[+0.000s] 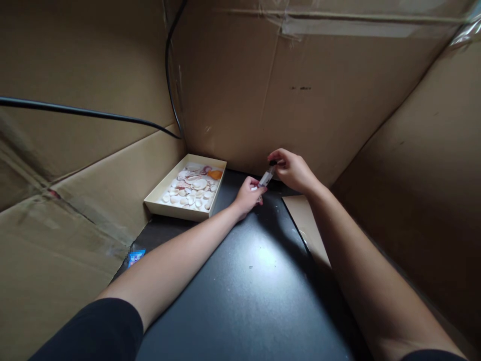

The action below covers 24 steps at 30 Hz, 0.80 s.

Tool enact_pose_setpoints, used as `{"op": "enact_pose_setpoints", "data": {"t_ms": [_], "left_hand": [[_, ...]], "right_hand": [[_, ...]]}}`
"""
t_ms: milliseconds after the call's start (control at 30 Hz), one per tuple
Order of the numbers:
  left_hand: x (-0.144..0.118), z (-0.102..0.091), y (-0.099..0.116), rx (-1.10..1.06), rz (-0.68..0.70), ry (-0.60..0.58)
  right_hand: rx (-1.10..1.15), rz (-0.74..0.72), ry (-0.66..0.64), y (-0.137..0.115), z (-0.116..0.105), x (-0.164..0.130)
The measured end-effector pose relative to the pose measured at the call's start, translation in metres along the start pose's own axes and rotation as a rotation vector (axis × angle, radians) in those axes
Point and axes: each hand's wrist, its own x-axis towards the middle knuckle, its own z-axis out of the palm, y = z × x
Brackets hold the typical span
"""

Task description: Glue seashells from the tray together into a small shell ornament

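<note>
My left hand (249, 195) is closed around the lower end of a small, slim clear tube (266, 178) with whitish sides. The tube is tilted, its upper end leaning away to the right. At that end, the fingers of my right hand (291, 168) pinch a black cap (272, 163); whether the cap is on the tube or loose I cannot tell. Left of my hands stands a shallow cream box (180, 213) holding several pale seashells (199, 184) and an orange one (214, 174).
Cardboard walls (233, 100) enclose the dark tabletop (233, 281) at the back and sides. A flat brown board (300, 215) lies under my right forearm. A blue packet (136, 257) is at the left edge. Black cable (93, 115) hangs along the left wall.
</note>
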Motion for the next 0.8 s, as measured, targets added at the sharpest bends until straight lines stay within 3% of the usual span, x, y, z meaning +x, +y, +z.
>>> {"op": "enact_pose_setpoints", "data": {"t_ms": [167,400,600,800], "left_hand": [[-0.002,0.000,0.000,0.028,0.010,-0.017],[-0.002,0.003,-0.008,0.115,0.114,-0.142],[-0.001,0.003,-0.008,0.196,0.147,-0.149],[-0.002,0.003,-0.008,0.198,0.154,-0.157]], "right_hand": [[-0.073,0.023,0.051,0.002,0.000,0.001],[-0.073,0.065,0.140,-0.009,-0.010,0.002],[0.185,0.161,0.181,-0.007,-0.004,0.005],[0.501,0.385,0.036,-0.012,0.012,0.005]]}}
